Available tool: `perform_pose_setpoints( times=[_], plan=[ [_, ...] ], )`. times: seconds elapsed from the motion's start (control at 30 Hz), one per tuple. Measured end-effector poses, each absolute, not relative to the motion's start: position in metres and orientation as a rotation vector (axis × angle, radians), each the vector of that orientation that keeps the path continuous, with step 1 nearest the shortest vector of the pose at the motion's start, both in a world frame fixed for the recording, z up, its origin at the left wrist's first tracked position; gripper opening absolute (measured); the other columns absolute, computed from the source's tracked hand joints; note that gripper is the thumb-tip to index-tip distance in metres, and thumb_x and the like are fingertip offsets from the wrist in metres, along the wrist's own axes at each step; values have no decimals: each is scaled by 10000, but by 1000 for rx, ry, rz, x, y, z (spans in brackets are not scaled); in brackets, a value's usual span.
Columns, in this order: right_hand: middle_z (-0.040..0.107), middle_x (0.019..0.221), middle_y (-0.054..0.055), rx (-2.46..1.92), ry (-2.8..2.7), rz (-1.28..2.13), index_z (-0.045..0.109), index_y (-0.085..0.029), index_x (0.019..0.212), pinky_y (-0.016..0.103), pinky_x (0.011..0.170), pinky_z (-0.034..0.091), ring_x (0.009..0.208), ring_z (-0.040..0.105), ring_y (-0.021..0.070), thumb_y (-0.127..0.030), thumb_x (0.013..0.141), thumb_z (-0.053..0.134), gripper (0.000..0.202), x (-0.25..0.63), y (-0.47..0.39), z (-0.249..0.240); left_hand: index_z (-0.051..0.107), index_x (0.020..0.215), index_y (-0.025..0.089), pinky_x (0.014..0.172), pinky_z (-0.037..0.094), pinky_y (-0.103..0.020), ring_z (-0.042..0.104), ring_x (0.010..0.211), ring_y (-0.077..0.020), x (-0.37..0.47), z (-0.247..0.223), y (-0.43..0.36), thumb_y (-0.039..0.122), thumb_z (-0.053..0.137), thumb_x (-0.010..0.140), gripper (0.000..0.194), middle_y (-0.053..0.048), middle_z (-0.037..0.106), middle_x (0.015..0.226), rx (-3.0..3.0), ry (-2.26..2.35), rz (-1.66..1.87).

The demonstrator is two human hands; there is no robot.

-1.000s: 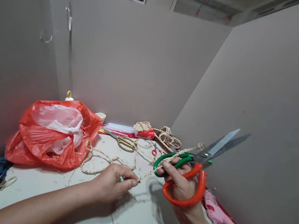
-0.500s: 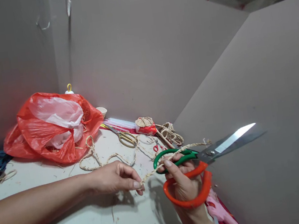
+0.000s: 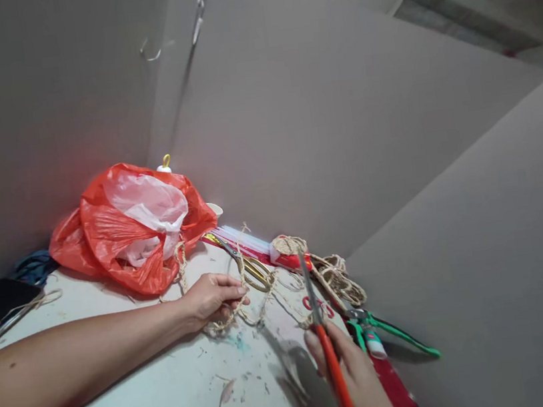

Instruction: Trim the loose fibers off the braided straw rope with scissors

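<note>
My left hand (image 3: 214,297) pinches a braided straw cord (image 3: 240,262) between thumb and fingers, and a short free end rises above the grip. More of the cord loops over the white board below and to the right of that hand. Large scissors (image 3: 329,357) are in my right hand (image 3: 358,366), turned edge-on with the blades pointing up and away. Their orange handle faces me; the green one is hidden. A stretch of cord ends near my right fingers, but whether they touch it I cannot tell.
A red plastic bag (image 3: 97,221) sits at the back left, beside a black flat object (image 3: 1,309). Gold-handled scissors (image 3: 256,273), coiled straw cord (image 3: 340,281) and green-handled pruners (image 3: 395,331) lie along the back right. Grey partitions (image 3: 291,126) enclose the white board (image 3: 177,392).
My left hand has moved up along the cord, whose end now points upward. My right hand has drawn away and turned the scissors from pointing right to pointing up. The view has shifted and tilted.
</note>
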State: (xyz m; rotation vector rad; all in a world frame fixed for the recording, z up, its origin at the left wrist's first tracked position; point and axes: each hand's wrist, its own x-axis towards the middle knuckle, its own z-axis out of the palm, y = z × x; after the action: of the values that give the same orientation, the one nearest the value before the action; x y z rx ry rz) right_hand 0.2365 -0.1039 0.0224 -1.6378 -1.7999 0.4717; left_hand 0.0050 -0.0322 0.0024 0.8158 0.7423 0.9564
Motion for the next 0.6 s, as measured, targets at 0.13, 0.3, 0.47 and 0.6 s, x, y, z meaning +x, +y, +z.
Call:
perform_pose_setpoints(
  times=[0.13, 0.3, 0.47, 0.6],
  plan=[
    [657, 672, 44, -1888, -2113, 47, 508, -227, 926, 293, 539, 436, 608, 631, 229, -592, 796, 440, 394, 239, -109, 1, 658, 736, 91, 420, 304, -173, 447, 478, -43, 3, 0, -29, 362, 801, 553, 357, -55, 668, 677, 836, 737, 981],
    [673, 664, 57, -2045, -2299, -227, 486, -224, 965, 299, 502, 416, 605, 660, 260, -594, 827, 376, 410, 254, -102, -7, 684, 792, 85, 425, 292, -170, 432, 484, -36, 3, -2, -29, 371, 777, 605, 354, -60, 664, 710, 875, 727, 948],
    [651, 651, 37, -1903, -2353, -413, 480, -227, 903, 294, 497, 397, 595, 643, 248, -596, 822, 399, 386, 262, -93, -9, 685, 794, 83, 429, 282, -169, 432, 479, -32, 4, 0, -28, 357, 791, 587, 360, -60, 661, 695, 829, 744, 913],
    [643, 686, 23, -1788, -2340, -516, 484, -234, 892, 289, 507, 389, 594, 629, 230, -574, 808, 447, 352, 262, -93, -13, 660, 793, 100, 430, 297, -168, 462, 478, -42, 4, 1, -30, 311, 807, 573, 338, -69, 680, 696, 820, 712, 886]
  ],
)
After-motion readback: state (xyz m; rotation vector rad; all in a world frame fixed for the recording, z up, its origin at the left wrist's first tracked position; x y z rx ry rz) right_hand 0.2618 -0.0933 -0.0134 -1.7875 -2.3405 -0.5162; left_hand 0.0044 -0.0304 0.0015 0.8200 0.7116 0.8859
